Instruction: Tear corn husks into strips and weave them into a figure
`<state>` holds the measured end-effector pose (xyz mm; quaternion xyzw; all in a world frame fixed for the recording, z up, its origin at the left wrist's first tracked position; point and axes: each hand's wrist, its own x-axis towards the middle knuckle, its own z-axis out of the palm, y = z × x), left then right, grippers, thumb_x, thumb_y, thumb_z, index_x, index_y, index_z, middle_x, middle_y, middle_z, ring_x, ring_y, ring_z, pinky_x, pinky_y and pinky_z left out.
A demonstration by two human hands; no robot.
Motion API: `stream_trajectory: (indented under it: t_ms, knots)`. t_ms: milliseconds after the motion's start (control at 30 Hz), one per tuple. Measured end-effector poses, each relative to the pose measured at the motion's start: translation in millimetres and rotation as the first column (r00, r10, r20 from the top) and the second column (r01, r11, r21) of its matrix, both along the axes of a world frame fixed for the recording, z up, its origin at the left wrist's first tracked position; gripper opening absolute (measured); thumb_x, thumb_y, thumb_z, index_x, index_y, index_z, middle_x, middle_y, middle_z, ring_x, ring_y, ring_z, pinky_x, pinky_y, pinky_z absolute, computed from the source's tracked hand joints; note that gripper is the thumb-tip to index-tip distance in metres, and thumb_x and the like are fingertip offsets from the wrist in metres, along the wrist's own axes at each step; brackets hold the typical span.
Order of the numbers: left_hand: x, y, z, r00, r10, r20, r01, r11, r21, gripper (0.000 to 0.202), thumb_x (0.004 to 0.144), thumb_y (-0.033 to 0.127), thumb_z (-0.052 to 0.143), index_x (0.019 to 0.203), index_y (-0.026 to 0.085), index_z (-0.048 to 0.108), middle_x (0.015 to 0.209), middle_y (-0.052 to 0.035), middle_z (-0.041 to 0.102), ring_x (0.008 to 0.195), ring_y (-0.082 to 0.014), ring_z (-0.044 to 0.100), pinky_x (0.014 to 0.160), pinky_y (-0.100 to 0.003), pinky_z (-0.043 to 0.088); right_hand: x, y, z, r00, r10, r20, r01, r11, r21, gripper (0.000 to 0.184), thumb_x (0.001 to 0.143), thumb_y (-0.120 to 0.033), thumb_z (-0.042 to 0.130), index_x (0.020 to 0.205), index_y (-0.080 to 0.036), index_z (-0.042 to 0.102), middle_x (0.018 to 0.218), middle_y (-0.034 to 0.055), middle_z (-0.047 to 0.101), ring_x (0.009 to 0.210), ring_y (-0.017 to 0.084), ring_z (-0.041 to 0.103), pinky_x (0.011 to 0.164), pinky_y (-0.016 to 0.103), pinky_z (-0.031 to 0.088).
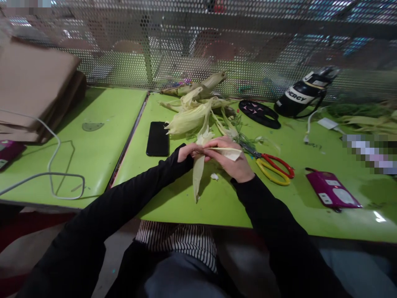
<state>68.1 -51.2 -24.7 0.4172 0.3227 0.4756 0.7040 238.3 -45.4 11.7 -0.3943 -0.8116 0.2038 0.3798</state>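
At the centre of the frame, just above the near edge of the green table, a pale husk strip hangs from between the two hands, its pointed tail drooping toward the person. It looks very light, thin and papery. It seems limp along its length yet fibrous, so it would likely split lengthwise rather than snap, and it probably creases wherever it is pinched. The upper end, where the blade is widest and already folded, seems the surest place to hold; the tail offers little to hold. The left hand comes in from the lower left with the forearm laid diagonally, its grip closed narrowly on the strip's top edge, thumb against fingertips. The right hand meets it from the lower right, wrist bent inward and knuckles up, its grip closed on the folded end of the same strip, with a thin edge stretched between the two. Just beyond the hands lies a heap of husks. A black phone rests to its left and red-and-yellow scissors lie near the right hand. A magenta pouch sits further right.
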Motion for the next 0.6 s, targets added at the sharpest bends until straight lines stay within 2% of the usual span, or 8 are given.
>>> stream_trajectory:
  t_ms: [100,167,233,300,367,433,500,600]
  knots:
    - [2.1,3.5,3.4,0.994,-0.091,0.065,0.098,0.988,-0.115,0.037,0.087,0.043,0.055,0.080,0.009,0.068,0.074,-0.0097,0.070,0.074,-0.0213,0.068,0.083,-0.039,0.057,1.3,0.2,2.5,0.997,0.073,0.025,-0.073,0.997,-0.017,0.019,0.084,-0.043,0.070,0.079,-0.025,0.073,0.086,0.0033,0.074,0.089,0.025,0.064,0.083,0.043,0.049]
    - [2.8,4.2,5.8,0.992,-0.096,0.078,0.105,0.986,-0.128,0.029,0.085,0.036,0.058,0.080,0.009,0.068,0.079,-0.0107,0.071,0.083,-0.0233,0.069,0.087,-0.039,0.056,0.2,-1.4,4.4,0.998,0.060,-0.026,-0.062,0.994,-0.092,0.021,0.083,-0.045,0.070,0.080,-0.024,0.072,0.083,0.0033,0.073,0.084,0.024,0.066,0.081,0.043,0.051]
    - [3.7,3.4,7.6,0.995,-0.080,0.062,0.086,0.992,-0.095,0.015,0.078,0.023,0.064,0.081,0.010,0.068,0.085,-0.0097,0.072,0.091,-0.0240,0.069,0.090,-0.037,0.055,-2.2,-3.8,5.4,0.990,-0.021,-0.139,-0.012,0.973,-0.231,0.024,0.085,-0.046,0.067,0.086,-0.022,0.069,0.078,0.0022,0.072,0.072,0.020,0.067,0.072,0.039,0.054]
    - [5.1,1.8,9.1,0.996,-0.076,0.048,0.080,0.993,-0.082,0.013,0.073,0.014,0.064,0.085,0.011,0.068,0.085,-0.0078,0.072,0.088,-0.0212,0.069,0.090,-0.035,0.055,-4.6,-6.4,5.2,0.972,-0.085,-0.220,0.008,0.944,-0.330,0.024,0.087,-0.044,0.065,0.092,-0.021,0.067,0.077,0.0012,0.071,0.061,0.017,0.067,0.062,0.034,0.055]
    - [6.1,0.2,10.5,0.997,-0.078,0.017,0.079,0.990,-0.117,0.013,0.074,0.012,0.060,0.084,0.012,0.068,0.077,-0.0061,0.071,0.077,-0.0174,0.067,0.085,-0.033,0.055,-5.8,-8.2,4.0,0.976,-0.059,-0.208,0.001,0.964,-0.266,0.020,0.086,-0.040,0.066,0.092,-0.021,0.067,0.084,0.0026,0.071,0.063,0.016,0.067,0.060,0.033,0.055]
    - [5.5,-0.7,12.0,0.997,-0.065,-0.031,0.060,0.987,-0.147,0.010,0.078,0.014,0.056,0.077,0.014,0.066,0.068,-0.0051,0.067,0.069,-0.0160,0.064,0.079,-0.031,0.055,-5.5,-8.5,2.3,0.993,0.024,-0.118,-0.035,0.995,-0.091,0.014,0.086,-0.035,0.067,0.091,-0.022,0.069,0.091,0.0045,0.072,0.075,0.019,0.067,0.070,0.036,0.055]
    - [2.7,-1.2,13.1,0.997,-0.047,-0.069,0.037,0.991,-0.127,0.013,0.079,0.015,0.056,0.069,0.015,0.064,0.063,-0.0041,0.063,0.064,-0.0155,0.061,0.072,-0.030,0.054,-3.8,-7.0,0.4,0.996,0.089,-0.012,-0.088,0.994,0.059,0.008,0.087,-0.030,0.066,0.090,-0.023,0.069,0.094,0.0060,0.072,0.087,0.022,0.065,0.080,0.040,0.053]
    - [-2.6,-2.3,13.1,0.994,-0.022,-0.105,0.018,0.999,-0.037,0.015,0.073,0.008,0.060,0.060,0.015,0.062,0.057,-0.0014,0.057,0.057,-0.0125,0.054,0.064,-0.027,0.051,0.2,-2.3,-1.4,0.984,0.157,0.086,-0.166,0.981,0.105,0.006,0.088,-0.024,0.063,0.090,-0.022,0.068,0.095,0.0072,0.072,0.092,0.023,0.063,0.083,0.041,0.052]
